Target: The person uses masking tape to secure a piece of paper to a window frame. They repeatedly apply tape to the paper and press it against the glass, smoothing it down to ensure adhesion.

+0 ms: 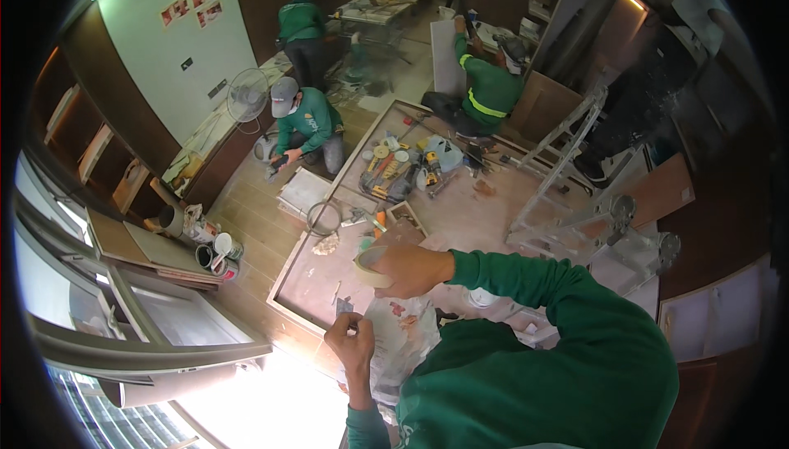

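Observation:
My right hand (413,268) reaches across from the right, its fingers closed around a roll of pale tape (367,273). Lower and a little to the left, my left hand (353,340) pinches a small grey flat piece (343,307); its exact kind is too small to tell. The two hands are apart, with the roll above the piece. Beneath them lies a crumpled whitish plastic sheet (407,342) with reddish scraps, on a large framed panel (300,280). Much of the roll is hidden by my right hand.
Power tools (431,170) and hand tools crowd the panel's far part. A stepladder (567,149) stands at right. Co-workers in green crouch near a fan (246,94) and beside a board (448,59); another stands behind. Paint cans (226,245) sit left, near a bright window.

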Available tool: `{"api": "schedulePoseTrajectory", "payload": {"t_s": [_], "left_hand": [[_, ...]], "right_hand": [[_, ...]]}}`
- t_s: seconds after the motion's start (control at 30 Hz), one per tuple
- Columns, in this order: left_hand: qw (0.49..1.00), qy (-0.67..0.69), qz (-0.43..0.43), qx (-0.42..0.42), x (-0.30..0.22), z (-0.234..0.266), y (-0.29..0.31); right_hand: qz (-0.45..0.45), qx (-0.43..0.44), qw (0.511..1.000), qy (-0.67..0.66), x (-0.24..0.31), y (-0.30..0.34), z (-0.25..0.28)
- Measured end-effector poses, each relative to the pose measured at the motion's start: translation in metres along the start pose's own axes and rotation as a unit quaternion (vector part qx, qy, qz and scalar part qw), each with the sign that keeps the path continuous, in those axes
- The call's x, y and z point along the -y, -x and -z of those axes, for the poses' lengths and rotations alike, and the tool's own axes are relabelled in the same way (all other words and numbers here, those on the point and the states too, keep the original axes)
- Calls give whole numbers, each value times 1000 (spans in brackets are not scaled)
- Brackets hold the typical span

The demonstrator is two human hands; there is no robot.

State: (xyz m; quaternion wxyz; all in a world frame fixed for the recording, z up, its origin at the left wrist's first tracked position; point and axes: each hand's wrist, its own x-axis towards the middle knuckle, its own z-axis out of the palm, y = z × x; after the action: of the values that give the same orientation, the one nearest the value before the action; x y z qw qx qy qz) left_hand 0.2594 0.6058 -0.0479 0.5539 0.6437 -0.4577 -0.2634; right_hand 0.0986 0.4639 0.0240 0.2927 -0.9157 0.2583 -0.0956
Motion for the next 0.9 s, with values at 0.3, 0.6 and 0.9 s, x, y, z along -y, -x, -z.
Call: {"api": "schedulePoseTrajectory", "payload": {"t_s": [0.3,0.6,0.9], "left_hand": [[994,-41,35,91,0,-27,-43],[989,-54,28,131,-8,-77,-107],[968,-221,107,47,44,-33,-113]], "right_hand": [[-16,-35,999,-7,-59,8,90],[-52,-57,997,-23,-182,8,204],[-51,-124,989,-60,-245,-10,226]]}}
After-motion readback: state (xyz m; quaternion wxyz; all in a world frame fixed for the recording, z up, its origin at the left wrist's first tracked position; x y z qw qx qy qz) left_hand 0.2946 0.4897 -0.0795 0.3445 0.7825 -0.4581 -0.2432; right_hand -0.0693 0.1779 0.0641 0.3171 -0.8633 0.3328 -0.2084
